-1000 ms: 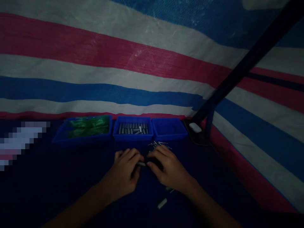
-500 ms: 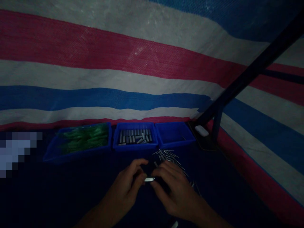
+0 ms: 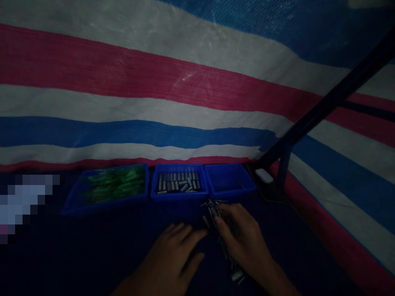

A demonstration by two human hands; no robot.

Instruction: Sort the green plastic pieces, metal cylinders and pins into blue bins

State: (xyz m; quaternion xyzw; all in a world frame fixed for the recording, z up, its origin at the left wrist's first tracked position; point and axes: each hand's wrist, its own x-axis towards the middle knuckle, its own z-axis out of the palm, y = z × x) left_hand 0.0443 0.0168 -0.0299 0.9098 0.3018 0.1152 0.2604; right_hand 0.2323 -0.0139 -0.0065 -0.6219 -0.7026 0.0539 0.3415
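Note:
My left hand hovers low over the dark blue tabletop, palm down. Its fingers are stretched and a little spread, with nothing in them. My right hand reaches into a loose pile of thin metal rods, thumb and index finger closing near the tips of some rods. What lies between those fingers is too dark to make out. A short dark metal piece lies by the left fingertips. Below the right palm, a shiny silver piece shows, partly blurred.
Three blue bins stand along the back: one with green plastic-looking items, one with short silver cylinders, and a right bin with a thin rod. A white object sits by a dark slanted frame bar. Striped sheeting hangs behind.
My hands have parted. The small silver piece between them has left my left fingers, which have spread. My right hand has moved onto the rods. The view has tilted slightly.

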